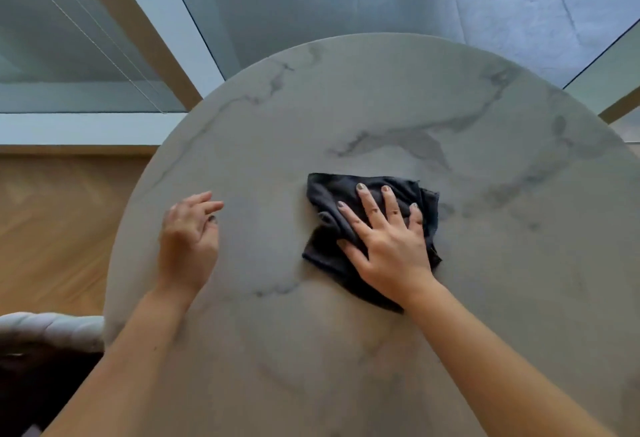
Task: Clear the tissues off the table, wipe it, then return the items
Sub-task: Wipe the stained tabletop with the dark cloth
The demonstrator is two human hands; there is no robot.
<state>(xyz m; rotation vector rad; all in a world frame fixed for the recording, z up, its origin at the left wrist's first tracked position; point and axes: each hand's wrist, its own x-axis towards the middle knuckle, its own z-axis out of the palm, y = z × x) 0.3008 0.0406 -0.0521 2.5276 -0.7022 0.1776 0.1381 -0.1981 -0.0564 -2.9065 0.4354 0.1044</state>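
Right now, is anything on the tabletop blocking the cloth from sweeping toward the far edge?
Nothing visible. The right hand presses flat on the dark cloth; the marble table beyond it shows bare. The left hand rests off to the side.

The round marble table (381, 97) presents a bare, flat surface across its far half, from the left rim to the right rim; nothing stands there to block passage. Two obstructions occupy the middle band. The dark cloth (332, 194) lies crumpled right of centre, with the right hand (388, 239) spread flat on top of it. The left hand (188, 235) sits near the left rim, fingers relaxed. Between the two hands runs an open lane of bare tabletop. Both forearms cross the near part of the table. At the lower left, just beside the rim, a padded chair back (52, 329) limits access from that side.
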